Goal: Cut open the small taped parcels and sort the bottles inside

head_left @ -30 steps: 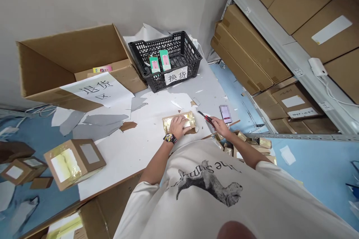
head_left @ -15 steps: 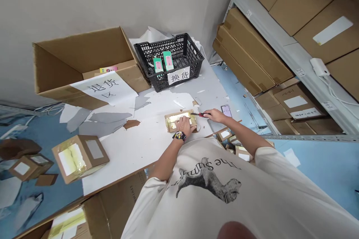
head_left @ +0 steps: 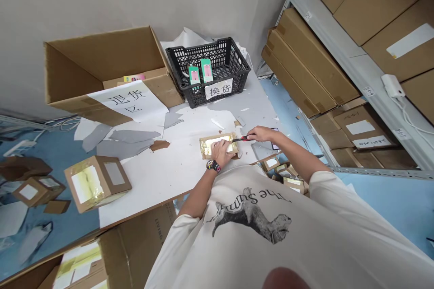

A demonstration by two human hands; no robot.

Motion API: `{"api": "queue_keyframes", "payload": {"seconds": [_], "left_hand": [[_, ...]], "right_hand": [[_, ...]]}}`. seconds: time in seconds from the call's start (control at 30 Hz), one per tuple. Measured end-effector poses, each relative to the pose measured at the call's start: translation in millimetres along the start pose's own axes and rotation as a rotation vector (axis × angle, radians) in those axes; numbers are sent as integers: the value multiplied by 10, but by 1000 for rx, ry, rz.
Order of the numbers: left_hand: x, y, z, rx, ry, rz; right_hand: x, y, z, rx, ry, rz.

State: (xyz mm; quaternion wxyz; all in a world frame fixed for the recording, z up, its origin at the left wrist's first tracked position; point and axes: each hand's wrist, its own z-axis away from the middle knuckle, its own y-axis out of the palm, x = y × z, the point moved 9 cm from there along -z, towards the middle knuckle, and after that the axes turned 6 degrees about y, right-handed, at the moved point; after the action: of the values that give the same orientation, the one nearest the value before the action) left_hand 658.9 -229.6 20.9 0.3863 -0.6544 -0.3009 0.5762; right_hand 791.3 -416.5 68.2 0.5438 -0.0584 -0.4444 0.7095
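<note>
Right hand (head_left: 261, 134) shifted, phone (head_left: 275, 139) mostly hidden

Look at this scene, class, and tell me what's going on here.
A person's left hand holds down a small cardboard parcel bound in gold tape on a white-topped table. Their right hand grips a red-and-black utility knife, its tip at the parcel's edge. Beyond them, a black plastic crate holds two green-and-pink boxes.
</note>
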Motion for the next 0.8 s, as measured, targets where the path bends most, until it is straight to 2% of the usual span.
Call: {"api": "queue_keyframes", "payload": {"seconds": [0.1, 0.17, 0.27, 0.33, 0.43, 0.53, 0.63, 0.7, 0.73, 0.8], "left_hand": [[-2, -10, 2, -17, 15, 10], [3, -21, 6, -33, 13, 26], [18, -46, 3, -76, 3, 55], [28, -55, -8, -101, 9, 79], [21, -84, -16, -150, 39, 142], [-8, -195, 34, -278, 34, 273], [-37, -293, 124, -412, -45, 509], [-52, -273, 164, -428, -104, 734], [-43, -247, 183, -419, -137, 841], [50, -220, 258, -419, -214, 984]], "right_hand": [[78, 88, -99, 32, 13, -44], [66, 202, -94, 111, 35, -122], [-56, 409, 71, 282, 81, -257], [-186, 476, 226, 319, 131, -347], [-363, 445, 403, 200, 227, -479], [-389, 391, 486, -28, 319, -605], [-156, 373, 520, -323, 339, -685], [207, 408, 503, -445, 233, -661], [467, 458, 462, -430, 122, -619], [1029, 600, 367, -308, -134, -483]]}}
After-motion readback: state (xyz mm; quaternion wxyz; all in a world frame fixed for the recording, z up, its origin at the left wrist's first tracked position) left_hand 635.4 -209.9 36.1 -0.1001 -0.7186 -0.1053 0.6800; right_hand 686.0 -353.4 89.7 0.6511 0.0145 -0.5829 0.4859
